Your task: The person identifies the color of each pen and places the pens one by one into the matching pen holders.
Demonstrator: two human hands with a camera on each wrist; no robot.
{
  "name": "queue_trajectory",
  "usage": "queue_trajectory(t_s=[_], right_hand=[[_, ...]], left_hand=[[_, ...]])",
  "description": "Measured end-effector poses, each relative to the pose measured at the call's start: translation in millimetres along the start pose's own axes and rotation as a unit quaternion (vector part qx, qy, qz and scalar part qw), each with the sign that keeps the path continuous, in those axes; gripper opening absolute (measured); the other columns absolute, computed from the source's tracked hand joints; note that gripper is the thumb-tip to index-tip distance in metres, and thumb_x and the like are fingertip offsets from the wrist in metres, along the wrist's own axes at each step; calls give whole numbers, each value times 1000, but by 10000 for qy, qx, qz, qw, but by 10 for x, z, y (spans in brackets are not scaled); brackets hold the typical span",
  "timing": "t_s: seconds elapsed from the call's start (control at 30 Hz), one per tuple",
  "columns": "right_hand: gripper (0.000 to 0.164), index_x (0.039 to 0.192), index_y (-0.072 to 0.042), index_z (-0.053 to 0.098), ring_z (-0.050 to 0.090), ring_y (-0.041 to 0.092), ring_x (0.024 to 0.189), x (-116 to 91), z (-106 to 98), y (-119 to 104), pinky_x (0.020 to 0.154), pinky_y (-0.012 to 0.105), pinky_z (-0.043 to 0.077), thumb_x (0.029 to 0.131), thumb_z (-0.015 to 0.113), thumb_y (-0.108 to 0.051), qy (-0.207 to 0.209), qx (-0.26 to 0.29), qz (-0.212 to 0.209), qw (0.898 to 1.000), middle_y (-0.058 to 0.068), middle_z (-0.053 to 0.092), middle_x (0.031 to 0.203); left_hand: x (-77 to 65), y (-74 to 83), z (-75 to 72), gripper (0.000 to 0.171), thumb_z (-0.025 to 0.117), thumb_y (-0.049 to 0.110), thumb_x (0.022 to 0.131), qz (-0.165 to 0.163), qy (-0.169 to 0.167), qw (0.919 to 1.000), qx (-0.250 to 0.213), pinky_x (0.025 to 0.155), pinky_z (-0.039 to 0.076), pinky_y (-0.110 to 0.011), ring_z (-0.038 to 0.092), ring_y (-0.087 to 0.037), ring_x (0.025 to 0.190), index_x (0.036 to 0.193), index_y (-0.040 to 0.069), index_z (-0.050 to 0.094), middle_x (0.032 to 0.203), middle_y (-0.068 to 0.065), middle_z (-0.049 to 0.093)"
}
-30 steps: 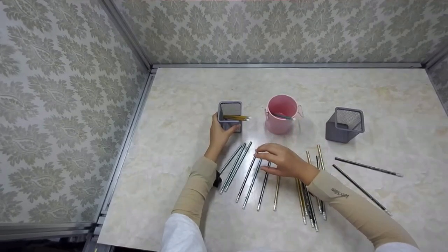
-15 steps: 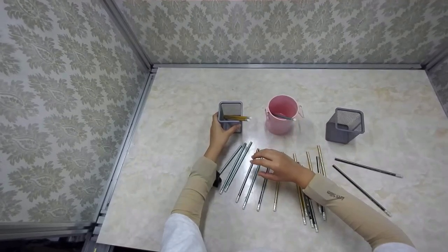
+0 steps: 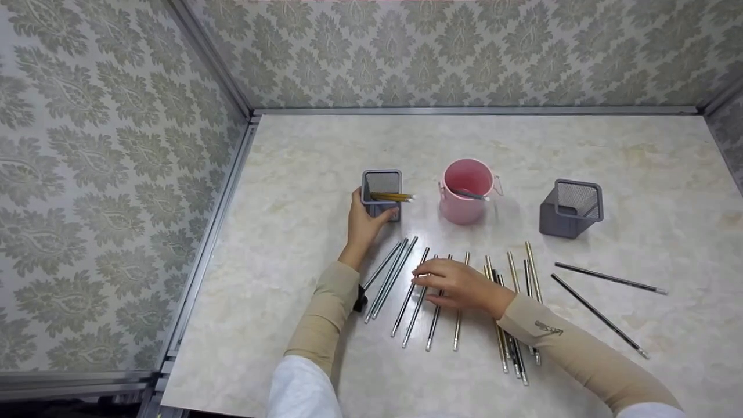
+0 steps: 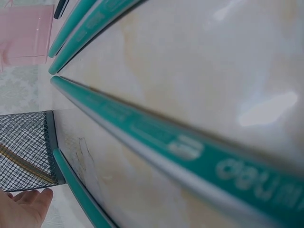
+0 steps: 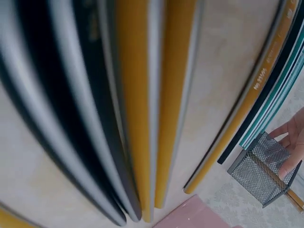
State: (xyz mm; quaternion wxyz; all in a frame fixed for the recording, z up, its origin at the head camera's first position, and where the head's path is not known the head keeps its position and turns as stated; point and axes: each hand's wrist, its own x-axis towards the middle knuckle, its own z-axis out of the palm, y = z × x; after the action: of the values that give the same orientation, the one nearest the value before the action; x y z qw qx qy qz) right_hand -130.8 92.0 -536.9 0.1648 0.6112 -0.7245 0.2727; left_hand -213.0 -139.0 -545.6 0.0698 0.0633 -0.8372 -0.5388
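In the head view my left hand (image 3: 363,229) grips a dark mesh pencil cup (image 3: 381,212), thumb along its near side. Yellow pencils (image 3: 390,197) lean out of that cup to the right. My right hand (image 3: 461,284) hovers low over a row of spread pencils, its fingers loosely bent, apparently holding nothing. Beneath it lie black pencils (image 3: 402,316) and a yellow pencil (image 3: 457,337); whether the fingertips touch one I cannot tell. Several green pencils (image 3: 392,278) lie between the hands. More yellow and black pencils (image 3: 514,348) bunch under the right wrist.
A pink bucket (image 3: 460,210) with one pencil (image 3: 471,194) inside stands behind the right hand. Farther right is a second mesh cup (image 3: 560,222). Two black pencils (image 3: 601,316) lie apart at the right. Patterned walls (image 3: 406,52) bound the table's back and left.
My right hand has drawn back toward the table's front and slightly left, uncovering the far ends of the pencils. The left hand and its cup have stayed put.
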Motion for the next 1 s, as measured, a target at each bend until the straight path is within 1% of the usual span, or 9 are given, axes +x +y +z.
queue_trajectory(t_s=[0.13, 0.37, 0.47, 0.73, 0.83, 1.0], right_hand=[[34, 105, -4, 68, 62, 24, 103, 0, 27, -21, 90, 36, 51, 74, 77, -13, -126, 75, 31, 9999, 12, 67, 107], [27, 104, -5, 68, 63, 24, 99, -17, 68, -23, 88, 34, 52, 80, 72, -14, -245, 154, -29, 9996, 12, 66, 105], [26, 104, -5, 68, 62, 24, 98, -22, 91, -21, 88, 35, 52, 80, 71, -15, -354, 133, -52, 9993, 11, 66, 104], [21, 97, -5, 69, 63, 23, 92, -19, 169, -38, 85, 32, 52, 77, 73, -8, -628, -35, -281, 9976, 8, 67, 98], [16, 96, -7, 69, 62, 21, 90, -17, 191, -48, 83, 30, 52, 80, 71, -8, -713, -211, -380, 9965, 6, 67, 97], [12, 96, -10, 68, 62, 19, 90, -28, 209, -60, 82, 26, 52, 85, 64, -10, -887, -506, -471, 9937, 4, 67, 97]], left_hand=[[-1, -10, 6, 86, 81, 24, 75, 22, 28, 10000, 2, 112, 33, -39, 43, -28, 131, 142, 1, 31, 139, -16, 48], [-4, -1, 12, 86, 81, 24, 75, 48, 12, 10000, -44, 112, 32, -38, 43, -28, 131, 141, 2, 31, 139, -17, 48], [-6, 3, 12, 87, 81, 24, 75, 34, 23, 10000, -54, 112, 32, -39, 43, -28, 131, 141, 2, 31, 139, -18, 48], [-10, 13, -3, 87, 82, 25, 73, -16, 26, 10000, -31, 112, 32, -37, 43, -27, 132, 141, 3, 33, 139, -15, 48], [-11, 17, -8, 87, 81, 26, 74, -72, 12, 10000, 66, 112, 32, -38, 42, -26, 132, 142, 4, 32, 140, -14, 47], [-6, 9, -4, 87, 81, 26, 75, -126, -4, 9998, 128, 112, 32, -38, 41, -26, 134, 143, 4, 30, 142, -14, 46]])
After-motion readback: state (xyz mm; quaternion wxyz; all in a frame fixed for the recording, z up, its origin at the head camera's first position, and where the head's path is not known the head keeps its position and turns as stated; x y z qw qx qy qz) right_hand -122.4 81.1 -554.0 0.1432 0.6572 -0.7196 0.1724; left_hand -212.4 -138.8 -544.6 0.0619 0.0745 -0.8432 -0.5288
